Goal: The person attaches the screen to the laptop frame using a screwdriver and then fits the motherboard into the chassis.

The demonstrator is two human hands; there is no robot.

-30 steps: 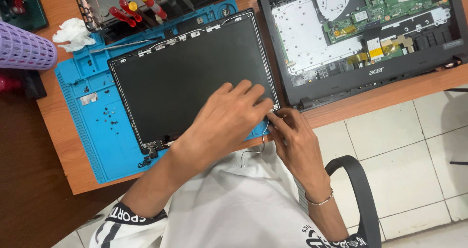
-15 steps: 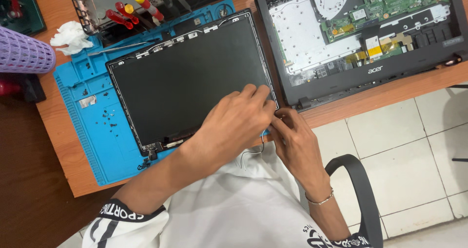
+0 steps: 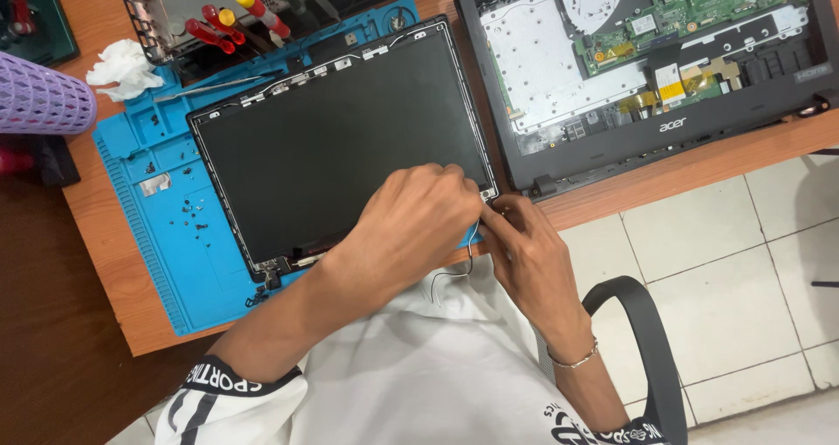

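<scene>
Fingers of right hand [image 3: 533,257] pinching thin cable [image 3: 469,251] at 5 o'clock corner of screen panel [image 3: 341,143]; left hand [image 3: 411,226] pressing flat there, holding nothing. Panel lying on blue mat [image 3: 140,200], bezel off, screws out; cable routing appearing unfinished. Opened laptop base [image 3: 647,69] sitting at 2 o'clock.

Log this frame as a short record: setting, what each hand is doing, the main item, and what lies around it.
Setting: wooden desk over a tiled floor, seen from above
Main item: laptop screen panel, face up on a blue mat
Left hand: resting on the panel's near right corner
Right hand: fingertips pinching at that corner, beside thin cables
Right of panel: opened laptop base, board exposed
Behind panel: screwdrivers
On mat: loose screws
Far left: tissue, purple basket
</scene>
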